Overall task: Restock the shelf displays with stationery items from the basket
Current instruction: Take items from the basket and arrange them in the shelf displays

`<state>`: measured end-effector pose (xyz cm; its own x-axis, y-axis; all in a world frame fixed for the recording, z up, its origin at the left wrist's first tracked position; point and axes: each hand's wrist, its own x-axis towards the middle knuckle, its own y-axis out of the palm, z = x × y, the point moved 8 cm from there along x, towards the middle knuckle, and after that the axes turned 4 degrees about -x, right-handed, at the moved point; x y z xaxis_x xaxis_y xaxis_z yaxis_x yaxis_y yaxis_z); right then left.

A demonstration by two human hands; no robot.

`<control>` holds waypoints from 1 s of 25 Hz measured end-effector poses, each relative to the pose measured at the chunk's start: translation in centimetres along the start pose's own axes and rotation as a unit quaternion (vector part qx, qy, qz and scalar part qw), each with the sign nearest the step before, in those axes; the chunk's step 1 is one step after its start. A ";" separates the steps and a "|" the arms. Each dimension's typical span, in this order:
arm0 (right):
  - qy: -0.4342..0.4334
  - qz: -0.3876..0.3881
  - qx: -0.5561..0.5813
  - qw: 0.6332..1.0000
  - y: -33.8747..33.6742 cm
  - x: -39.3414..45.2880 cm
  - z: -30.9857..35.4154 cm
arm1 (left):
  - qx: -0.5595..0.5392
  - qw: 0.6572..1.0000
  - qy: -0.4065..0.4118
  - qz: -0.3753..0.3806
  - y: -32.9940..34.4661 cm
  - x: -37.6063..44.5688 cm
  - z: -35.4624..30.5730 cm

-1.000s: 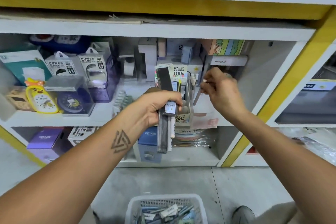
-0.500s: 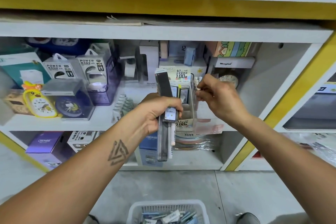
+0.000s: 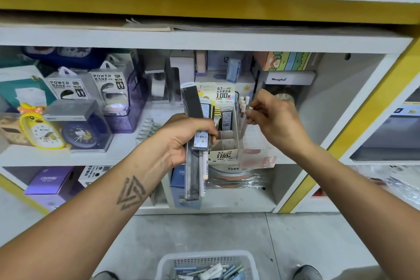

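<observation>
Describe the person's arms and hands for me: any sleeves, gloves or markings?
Both arms are bare to the frame edge, with no sleeves, gloves, watch or rings showing. The left forearm bears a dark tattoo of interlocking triangles. The left hand and right hand are unmarked.

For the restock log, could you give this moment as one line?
left hand: grips pen packs | right hand: pinches pen at clear holder

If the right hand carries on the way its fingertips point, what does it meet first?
Probably the white-capped pens standing in the clear holder: the right hand pinches one pen, fingertips pointing left toward them. Depth is unclear.
</observation>
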<state>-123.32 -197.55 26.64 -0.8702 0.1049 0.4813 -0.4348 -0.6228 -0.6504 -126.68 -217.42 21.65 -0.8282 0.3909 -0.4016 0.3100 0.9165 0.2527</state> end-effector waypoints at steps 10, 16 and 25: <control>0.031 0.030 -0.029 0.999 1.3 -0.5 -1.3 | -0.004 1.000 0.003 0.004 0.1 0.0 -0.2; 0.010 0.026 -0.143 0.989 0.8 -0.9 0.0 | -0.008 1.000 0.002 0.005 0.0 -0.1 -0.1; 0.016 0.224 -0.245 0.943 3.4 -4.9 -0.2 | -0.018 1.000 -0.001 0.015 0.5 -0.6 0.1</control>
<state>-120.58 -199.98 21.97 -0.9952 -0.0557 0.0799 -0.0688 -0.1786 -0.9815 -125.95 -217.19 21.91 -0.8181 0.4178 -0.3951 0.3176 0.9011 0.2950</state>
